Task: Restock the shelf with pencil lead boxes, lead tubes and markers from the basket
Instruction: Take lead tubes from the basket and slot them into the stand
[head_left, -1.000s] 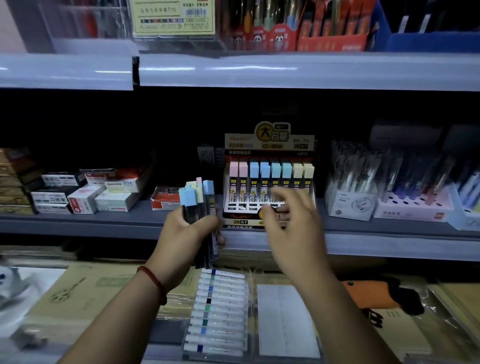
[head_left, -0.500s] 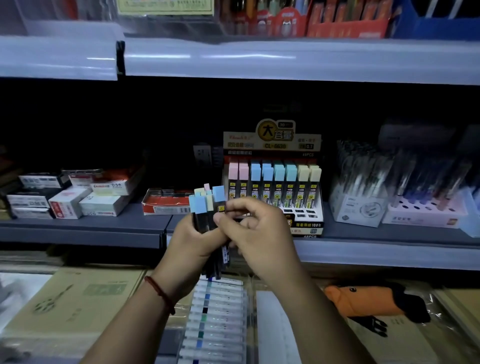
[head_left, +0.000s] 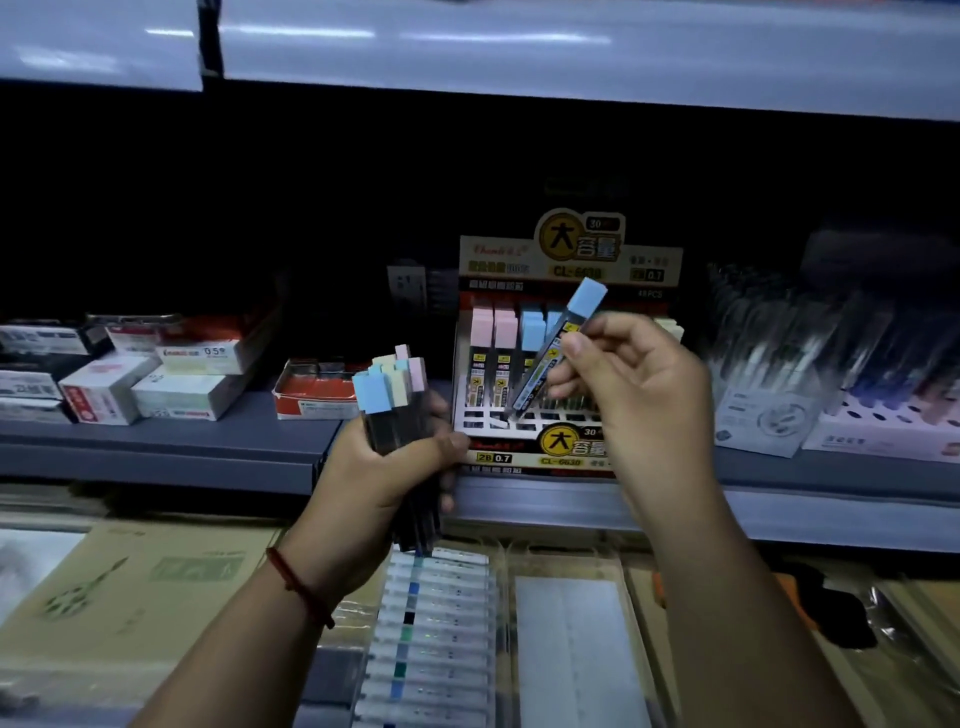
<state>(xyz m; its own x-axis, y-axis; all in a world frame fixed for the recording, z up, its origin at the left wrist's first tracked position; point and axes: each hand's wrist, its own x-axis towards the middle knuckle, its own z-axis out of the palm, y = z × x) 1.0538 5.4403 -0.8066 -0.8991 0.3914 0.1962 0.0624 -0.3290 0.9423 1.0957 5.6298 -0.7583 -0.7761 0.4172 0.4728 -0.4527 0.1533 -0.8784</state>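
Left grip (head_left: 384, 467): fingers curled round a bundle of lead tubes (head_left: 389, 395), held upright in front of the shelf edge – blue, yellow and pink caps on top
Right grip (head_left: 639, 384): thumb and fingertips pinch one blue-capped lead tube (head_left: 558, 348) near its middle
Blue-capped lead tube: tilted, cap up and to the right, lower tip down at the white slotted grid of the display box (head_left: 571, 260); whether it touches cannot be told
Display box: stands on the grey shelf (head_left: 156, 441), with pink- and blue-capped tubes upright in its back rows
Lead boxes (head_left: 176, 397): white, stacked at the left of the same shelf, with an open red box (head_left: 311, 395) between them and the display box
Markers (head_left: 431, 623): a row in a clear tray on the level below, just under the left wrist
Pen holders (head_left: 763, 415): right of the display box – blurred
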